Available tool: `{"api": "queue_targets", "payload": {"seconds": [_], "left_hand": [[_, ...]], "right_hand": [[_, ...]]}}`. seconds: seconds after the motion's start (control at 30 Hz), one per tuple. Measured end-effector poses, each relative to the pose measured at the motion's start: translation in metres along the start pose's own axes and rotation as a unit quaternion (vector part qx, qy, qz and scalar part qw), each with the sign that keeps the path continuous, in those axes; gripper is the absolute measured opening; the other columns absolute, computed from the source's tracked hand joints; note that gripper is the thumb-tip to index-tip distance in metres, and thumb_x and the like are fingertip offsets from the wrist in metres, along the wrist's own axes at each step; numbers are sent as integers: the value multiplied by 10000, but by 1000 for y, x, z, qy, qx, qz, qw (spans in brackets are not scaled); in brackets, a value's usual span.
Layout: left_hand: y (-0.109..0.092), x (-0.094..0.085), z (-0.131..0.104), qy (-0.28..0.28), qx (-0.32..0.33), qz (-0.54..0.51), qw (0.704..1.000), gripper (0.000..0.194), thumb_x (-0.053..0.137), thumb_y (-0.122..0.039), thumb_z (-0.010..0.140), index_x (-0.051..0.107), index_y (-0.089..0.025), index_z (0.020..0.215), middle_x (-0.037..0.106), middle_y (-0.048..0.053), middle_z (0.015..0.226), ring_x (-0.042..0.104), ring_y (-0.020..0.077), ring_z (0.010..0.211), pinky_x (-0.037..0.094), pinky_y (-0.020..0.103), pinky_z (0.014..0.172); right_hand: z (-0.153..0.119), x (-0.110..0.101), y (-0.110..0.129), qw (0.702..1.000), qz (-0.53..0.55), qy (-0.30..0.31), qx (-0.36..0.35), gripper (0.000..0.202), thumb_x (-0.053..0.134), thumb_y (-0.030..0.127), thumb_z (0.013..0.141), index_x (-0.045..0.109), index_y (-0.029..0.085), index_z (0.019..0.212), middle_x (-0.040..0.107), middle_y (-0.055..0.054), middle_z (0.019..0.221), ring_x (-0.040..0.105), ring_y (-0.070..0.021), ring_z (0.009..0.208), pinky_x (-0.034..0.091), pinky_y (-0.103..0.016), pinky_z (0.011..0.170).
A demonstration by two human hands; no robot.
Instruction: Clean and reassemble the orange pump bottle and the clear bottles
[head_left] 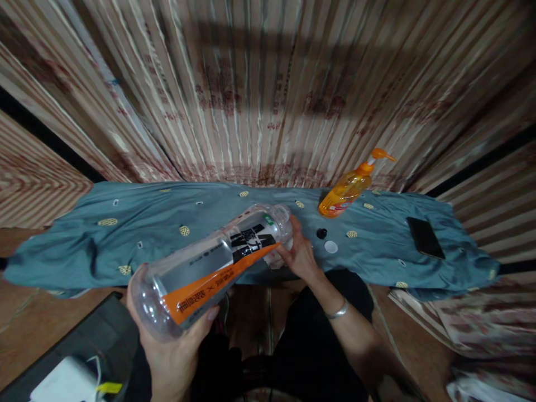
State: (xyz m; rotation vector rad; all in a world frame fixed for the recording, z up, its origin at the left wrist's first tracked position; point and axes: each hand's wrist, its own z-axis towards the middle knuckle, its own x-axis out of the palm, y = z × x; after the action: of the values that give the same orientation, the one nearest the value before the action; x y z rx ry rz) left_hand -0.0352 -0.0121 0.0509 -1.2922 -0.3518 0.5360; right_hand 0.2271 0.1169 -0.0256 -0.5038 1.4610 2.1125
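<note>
A large clear plastic bottle [201, 262] with an orange and black label lies slantwise in front of me, held in both hands. My left hand [171, 340] is wrapped round its base at the lower left. At the upper right end, my right hand [299, 251] grips the bottle near its neck. Something pale and crumpled [274, 259] shows just under that hand; I cannot make out what it is. To the right on the cloth lie a small black cap [321, 233] and a whitish disc [330, 247].
An orange pump bottle [345, 192] stands at the back right of the teal cloth [146, 218]. A black phone [425, 238] lies further right. Striped curtains [259, 100] hang behind. At lower left, a white object [67, 382] with a cable rests on a dark surface.
</note>
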Motion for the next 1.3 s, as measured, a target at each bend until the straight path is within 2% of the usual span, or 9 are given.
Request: {"api": "queue_targets", "payload": {"seconds": [0.1, 0.23, 0.4, 0.57, 0.67, 0.8, 0.97, 1.1, 1.3], "left_hand": [[-2, 0, 1, -3, -28, -11, 1000, 1239, 1134, -410, 708, 464, -310, 1746, 456, 186, 1865, 414, 476, 1786, 307, 666, 1484], [-6, 2, 1, -5, -29, -12, 1000, 1289, 1148, -397, 673, 456, -307, 1757, 442, 189, 1873, 390, 479, 1797, 256, 652, 1501], [-6, 2, 1, -14, -45, -5, 999, 1292, 1134, -453, 684, 446, -327, 1770, 439, 184, 1877, 398, 505, 1782, 260, 701, 1486], [0, 1, 3, -43, -31, -3, 999, 1249, 1152, -391, 575, 569, -293, 1676, 581, 173, 1714, 509, 526, 1688, 215, 735, 1486], [-1, 2, 2, -41, -43, -7, 998, 1256, 1145, -398, 593, 549, -296, 1694, 556, 182, 1750, 522, 528, 1675, 264, 757, 1466], [-6, 4, 0, -42, -42, 0, 998, 1243, 1147, -447, 617, 544, -298, 1694, 577, 162, 1710, 511, 488, 1694, 313, 689, 1467], [-6, 4, 0, -46, -36, 5, 998, 1261, 1162, -492, 594, 551, -298, 1679, 583, 154, 1690, 523, 478, 1686, 368, 645, 1450], [-7, 5, 0, -40, -44, -5, 998, 1243, 1165, -471, 612, 551, -296, 1678, 608, 157, 1656, 510, 480, 1698, 339, 655, 1461], [-7, 6, -1, -38, -59, -12, 997, 1304, 1160, -508, 603, 522, -275, 1716, 550, 190, 1757, 504, 502, 1701, 298, 698, 1468]], "right_hand": [[0, 0, 1, 1000, -5, 1, 9, 848, 715, 644, 1059, 509, 174, 1733, 834, -220, 1507, 873, -427, 1285, 738, -536, 1061], [1, 0, -1, 1000, -12, -6, 2, 865, 719, 690, 1043, 513, 197, 1723, 824, -215, 1536, 878, -425, 1278, 747, -529, 1043], [1, 3, -4, 1000, -12, -12, -2, 837, 703, 681, 1046, 532, 201, 1709, 854, -203, 1470, 892, -421, 1236, 756, -511, 1009], [0, 4, -2, 1000, 14, -8, 11, 838, 724, 638, 1033, 520, 189, 1710, 860, -199, 1460, 896, -419, 1219, 755, -536, 1017], [-1, 4, -4, 1000, 28, -7, 10, 844, 727, 633, 1025, 512, 197, 1715, 830, -206, 1525, 880, -421, 1279, 742, -565, 1066], [-2, 7, -9, 999, 24, -21, -15, 878, 751, 645, 1009, 491, 217, 1731, 785, -216, 1597, 835, -432, 1382, 717, -607, 1133], [-2, 7, -14, 998, 17, -27, -47, 898, 728, 687, 1031, 491, 172, 1727, 737, -257, 1654, 771, -441, 1500, 664, -637, 1233], [-1, 6, -16, 998, -4, -38, -54, 855, 713, 712, 1038, 552, 186, 1692, 744, -248, 1646, 756, -439, 1515, 645, -653, 1260], [1, 4, -13, 998, 0, -45, -45, 812, 690, 673, 1040, 587, 158, 1658, 760, -270, 1616, 772, -440, 1488, 648, -658, 1251]]}}
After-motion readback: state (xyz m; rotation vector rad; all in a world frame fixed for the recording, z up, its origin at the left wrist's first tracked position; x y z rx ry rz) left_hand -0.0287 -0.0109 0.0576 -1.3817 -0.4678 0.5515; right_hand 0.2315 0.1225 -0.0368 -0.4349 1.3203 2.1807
